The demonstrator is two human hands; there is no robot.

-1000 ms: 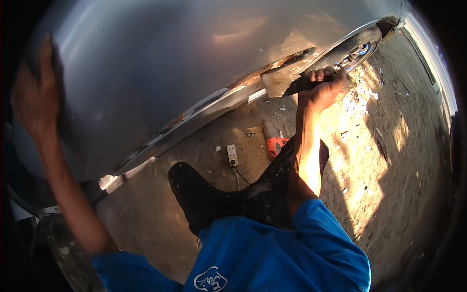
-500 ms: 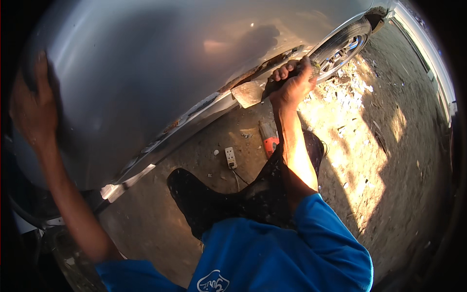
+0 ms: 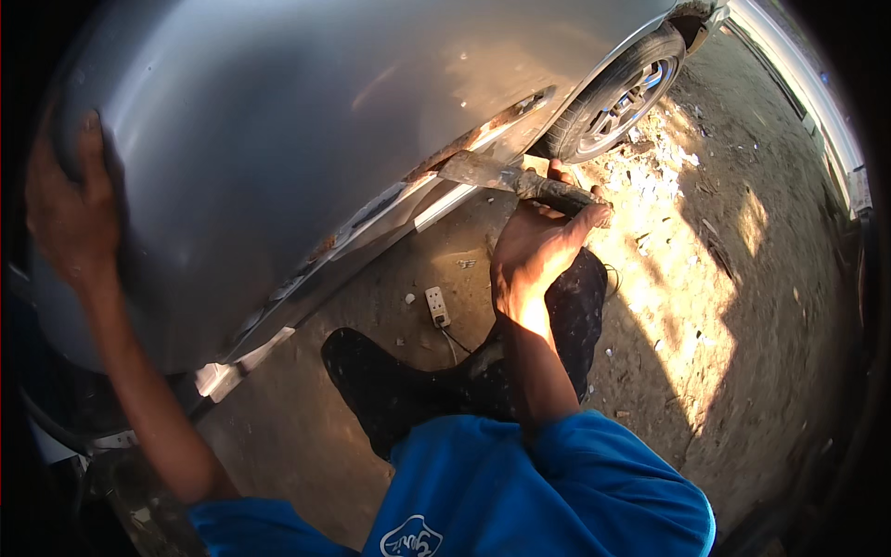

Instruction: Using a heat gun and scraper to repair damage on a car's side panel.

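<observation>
My left hand (image 3: pixel 76 200) lies with fingers extended on the grey car panel (image 3: pixel 241 139) at the left. My right hand (image 3: pixel 548 237) grips the worn handle of a flat-bladed scraper (image 3: pixel 478 171). The blade sits at the long rusty strip (image 3: pixel 322 249) along the panel's lower edge, touching it or just over it. A pale sill runs just below this strip, partly hidden by the blade and hand.
The car's wheel (image 3: pixel 617 102) stands at the upper right. On the dirt floor (image 3: pixel 761 306), with pale scraps and sunlit patches, a white power strip (image 3: pixel 436 306) with cables lies beside my dark-trousered legs. A pale long edge curves along the far right.
My right hand has moved down and left and turned over, bringing the scraper blade to the rusty edge. My left hand has shifted slightly on the panel.
</observation>
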